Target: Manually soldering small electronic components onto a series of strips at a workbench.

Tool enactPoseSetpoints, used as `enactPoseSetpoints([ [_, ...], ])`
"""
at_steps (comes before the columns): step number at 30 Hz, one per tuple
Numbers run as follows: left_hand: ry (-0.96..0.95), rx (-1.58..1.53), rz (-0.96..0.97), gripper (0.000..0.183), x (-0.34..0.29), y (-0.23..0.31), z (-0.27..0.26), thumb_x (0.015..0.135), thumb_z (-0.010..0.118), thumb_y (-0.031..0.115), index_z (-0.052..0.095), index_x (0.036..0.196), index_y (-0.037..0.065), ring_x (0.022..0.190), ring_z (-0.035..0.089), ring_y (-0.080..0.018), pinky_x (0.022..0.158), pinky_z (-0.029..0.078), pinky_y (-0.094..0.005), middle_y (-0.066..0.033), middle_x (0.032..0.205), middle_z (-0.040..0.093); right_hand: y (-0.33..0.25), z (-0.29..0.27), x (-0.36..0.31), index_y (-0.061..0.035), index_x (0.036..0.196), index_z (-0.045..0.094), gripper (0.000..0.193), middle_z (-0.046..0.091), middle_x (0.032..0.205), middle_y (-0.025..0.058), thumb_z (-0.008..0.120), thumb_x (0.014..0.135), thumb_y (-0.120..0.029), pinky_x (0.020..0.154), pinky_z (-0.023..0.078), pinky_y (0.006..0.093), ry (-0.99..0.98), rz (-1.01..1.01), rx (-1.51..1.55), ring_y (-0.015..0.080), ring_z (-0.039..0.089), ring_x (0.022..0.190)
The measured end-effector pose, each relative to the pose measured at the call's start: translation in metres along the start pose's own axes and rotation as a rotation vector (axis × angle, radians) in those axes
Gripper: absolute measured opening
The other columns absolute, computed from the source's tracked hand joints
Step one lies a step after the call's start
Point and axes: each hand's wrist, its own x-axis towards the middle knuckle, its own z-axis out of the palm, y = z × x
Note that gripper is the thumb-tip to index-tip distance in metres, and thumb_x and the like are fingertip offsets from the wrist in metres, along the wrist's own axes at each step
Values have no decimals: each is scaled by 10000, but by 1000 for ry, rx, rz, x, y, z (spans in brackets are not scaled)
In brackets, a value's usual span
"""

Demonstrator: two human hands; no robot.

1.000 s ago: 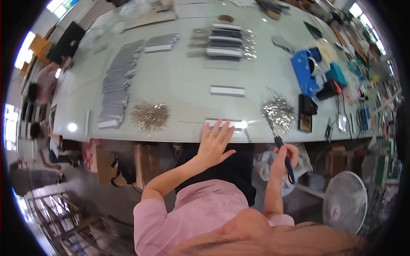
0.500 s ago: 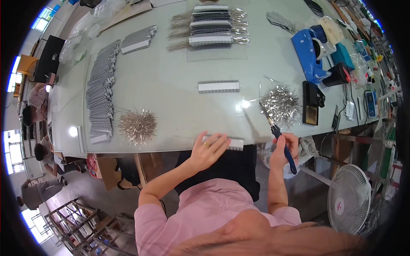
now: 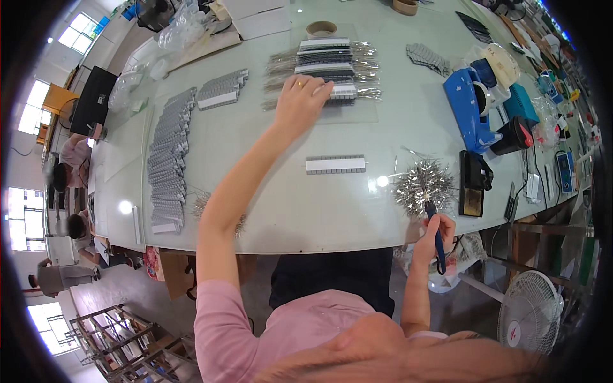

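Its arm outstretched, the left hand (image 3: 299, 108) is partly covering stacked strips (image 3: 324, 67) (finger grip hidden). The right hand (image 3: 438, 231)'s fingers are clasping a blue-handled tool (image 3: 430, 208), the worktop (image 3: 306, 226)'s near edge beside them, open room leftward.

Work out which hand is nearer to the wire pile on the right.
Right. The right hand is on the near side of the wire pile, holding a blue-handled tool; the left hand is farther off, beyond and leftward, at the row of strips.
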Motion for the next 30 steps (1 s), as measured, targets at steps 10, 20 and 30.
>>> enactPoseSetpoints([
  [10, -150, -3, -59, 407, -23, 33, -1, 836, 661, 208, 588, 1226, 120, 1168, 504, -264, 1016, 366, -502, -82, 1203, 568, 2, -2, -1, 2, 980, 561, 86, 583, 896, 46, 587, 936, -66, 629, 503, 230, -24, -45, -35, 112, 590, 696],
  [20, -646, -312, -287, 570, -124, 157, -119, 855, 615, 271, 495, 1356, 28, 1371, 375, -302, 1115, 168, -589, -110, 1433, 468, -1, -4, -3, -10, 992, 562, 90, 587, 898, 55, 592, 926, -62, 631, 481, 233, -52, -29, -5, 118, 585, 676],
  [30, -581, -382, -409, 572, -94, 224, -117, 824, 673, 309, 538, 1325, 68, 1379, 338, -314, 1101, 177, -601, -107, 1430, 448, -13, -9, -15, 2, 985, 548, 87, 581, 870, 66, 577, 907, -25, 644, 492, 252, -60, -70, 28, 125, 585, 682],
])
